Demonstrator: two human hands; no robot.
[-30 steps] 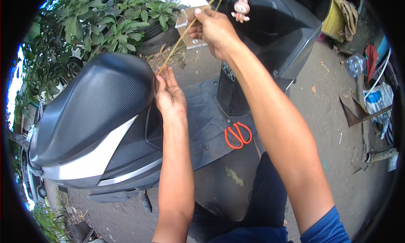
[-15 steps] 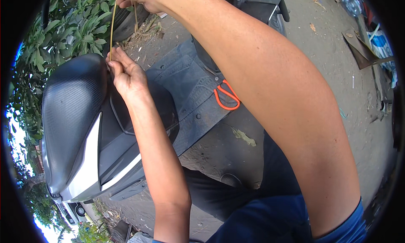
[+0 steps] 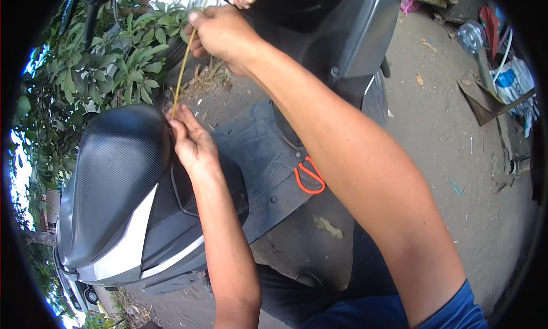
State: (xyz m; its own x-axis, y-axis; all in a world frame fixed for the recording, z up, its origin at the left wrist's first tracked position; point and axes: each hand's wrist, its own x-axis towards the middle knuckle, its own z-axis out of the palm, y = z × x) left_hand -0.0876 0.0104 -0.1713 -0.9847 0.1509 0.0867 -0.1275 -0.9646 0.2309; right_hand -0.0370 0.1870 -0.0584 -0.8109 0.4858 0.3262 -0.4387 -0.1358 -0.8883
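Note:
A thin yellow strand (image 3: 184,66) runs between my hands, leaning to the right toward its top. My left hand (image 3: 194,141) pinches its lower part beside the front end of a black, textured scooter seat (image 3: 123,157). Farther up, my right hand (image 3: 225,36) is closed on the same strand, which continues past the fingers to the top of the picture. Under my right forearm, an orange looped handle (image 3: 311,186), like that of scissors, lies on the scooter's grey footboard (image 3: 251,140); its remaining part is hidden.
Leafy branches (image 3: 80,66) crowd the left side behind the seat. The scooter's dark front panel (image 3: 365,37) rises at the top. On the dirt ground at right are a clear plastic bottle (image 3: 471,37) and a blue-and-white bag (image 3: 511,80). A dry leaf (image 3: 328,227) lies below the footboard.
The view has shifted, so the scooter and both hands appear lower in it. My right hand has moved rightward relative to my left, and the strand slants more. Both hands still hold it.

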